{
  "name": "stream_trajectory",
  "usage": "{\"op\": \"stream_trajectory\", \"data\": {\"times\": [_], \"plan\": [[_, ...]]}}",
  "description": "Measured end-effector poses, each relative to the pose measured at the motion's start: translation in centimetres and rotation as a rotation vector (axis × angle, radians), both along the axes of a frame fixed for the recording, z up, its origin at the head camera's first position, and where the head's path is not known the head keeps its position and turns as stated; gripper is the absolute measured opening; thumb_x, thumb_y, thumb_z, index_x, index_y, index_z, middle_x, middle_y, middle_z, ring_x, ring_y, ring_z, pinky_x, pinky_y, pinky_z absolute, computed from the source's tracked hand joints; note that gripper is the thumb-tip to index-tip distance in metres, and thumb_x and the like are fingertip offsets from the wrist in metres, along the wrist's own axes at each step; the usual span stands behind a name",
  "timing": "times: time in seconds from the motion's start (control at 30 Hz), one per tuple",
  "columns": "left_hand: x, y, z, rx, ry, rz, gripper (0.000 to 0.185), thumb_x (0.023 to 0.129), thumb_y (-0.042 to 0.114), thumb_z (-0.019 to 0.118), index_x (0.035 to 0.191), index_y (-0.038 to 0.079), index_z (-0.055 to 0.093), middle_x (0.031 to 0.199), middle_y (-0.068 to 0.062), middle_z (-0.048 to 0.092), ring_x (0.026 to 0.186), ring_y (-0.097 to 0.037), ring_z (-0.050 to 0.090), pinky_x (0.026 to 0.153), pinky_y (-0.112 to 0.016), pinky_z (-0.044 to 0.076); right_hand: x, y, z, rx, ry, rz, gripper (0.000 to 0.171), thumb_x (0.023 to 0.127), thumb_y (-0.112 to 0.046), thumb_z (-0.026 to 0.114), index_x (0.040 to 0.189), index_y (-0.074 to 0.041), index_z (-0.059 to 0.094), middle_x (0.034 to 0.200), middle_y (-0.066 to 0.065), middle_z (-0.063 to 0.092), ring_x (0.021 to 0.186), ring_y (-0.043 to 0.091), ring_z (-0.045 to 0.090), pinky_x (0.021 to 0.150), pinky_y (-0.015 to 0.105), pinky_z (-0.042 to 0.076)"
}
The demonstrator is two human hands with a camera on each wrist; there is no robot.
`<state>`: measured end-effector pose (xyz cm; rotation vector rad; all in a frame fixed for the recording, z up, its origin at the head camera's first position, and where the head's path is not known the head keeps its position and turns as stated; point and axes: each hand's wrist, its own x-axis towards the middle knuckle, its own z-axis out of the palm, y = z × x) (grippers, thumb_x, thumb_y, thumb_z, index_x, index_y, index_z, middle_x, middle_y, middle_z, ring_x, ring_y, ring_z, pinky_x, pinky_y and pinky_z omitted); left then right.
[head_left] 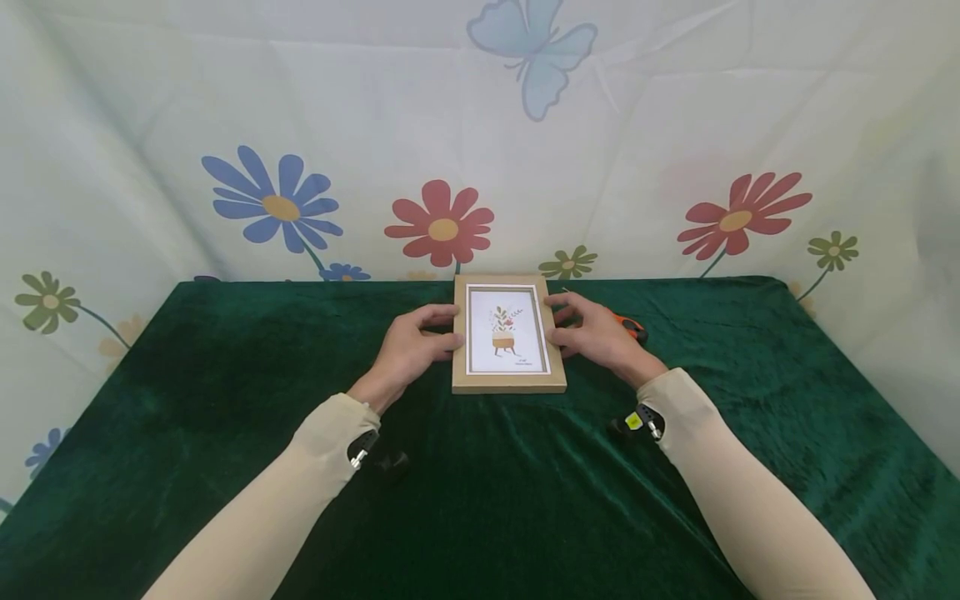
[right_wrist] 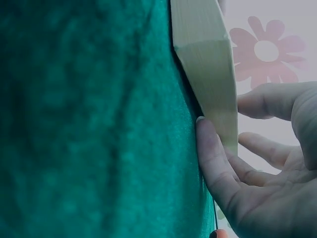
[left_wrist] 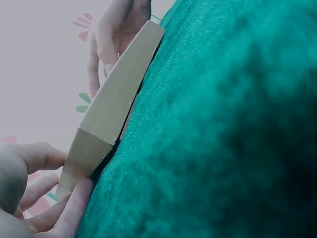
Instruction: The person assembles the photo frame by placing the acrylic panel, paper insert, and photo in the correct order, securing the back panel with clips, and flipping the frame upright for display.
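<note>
A picture frame (head_left: 509, 388) of light wood lies face up at the far edge of the table, with a potted-plant print behind its white inner border. My left hand (head_left: 410, 348) holds its left side, the thumb at the upper edge and fingers against the side (left_wrist: 89, 153). On the opposite side my right hand (head_left: 597, 335) grips the frame likewise; one fingertip reaches the lower edge of the wood (right_wrist: 213, 94). The frame's underside is hidden, though a narrow dark gap shows beneath its near edge in the left wrist view.
An orange and black handle (head_left: 633, 327) sticks out from behind my right hand; the rest of that tool is mostly hidden. Dark green velvet cloth (head_left: 525, 500) covers the table, with soft creases. A pale flowered curtain (head_left: 360, 108) hangs behind and around it.
</note>
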<state>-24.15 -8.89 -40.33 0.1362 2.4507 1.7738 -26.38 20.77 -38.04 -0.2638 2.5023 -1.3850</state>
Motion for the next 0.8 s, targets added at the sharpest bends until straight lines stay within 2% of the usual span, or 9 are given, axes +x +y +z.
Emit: {"op": "stream_trajectory", "data": {"times": [0.53,0.8], "plan": [[0.17,0.06,0.04,-0.052,-0.005,0.003,0.054,0.100,0.024,0.077,0.151,0.017,0.059,0.147,-0.007,0.060,0.108,-0.024,0.073,0.104,-0.042,0.054,0.09,-0.06,-0.08,0.027,-0.012,-0.009,0.062,0.103,-0.015,0.067,0.161,-0.010,0.043,0.146,0.023,0.050,0.110,0.035,0.067,0.093,0.046,0.060],[0.18,-0.06,0.01,-0.043,-0.011,0.006,0.054,0.100,0.025,0.078,0.151,0.018,0.060,0.146,-0.006,0.061,0.107,-0.024,0.075,0.108,-0.045,0.052,0.13,-0.21,0.02,0.036,-0.010,-0.019,0.062,0.104,-0.015,0.068,0.161,-0.010,0.044,0.146,0.023,0.051,0.109,0.034,0.068,0.094,0.045,0.060]]}}
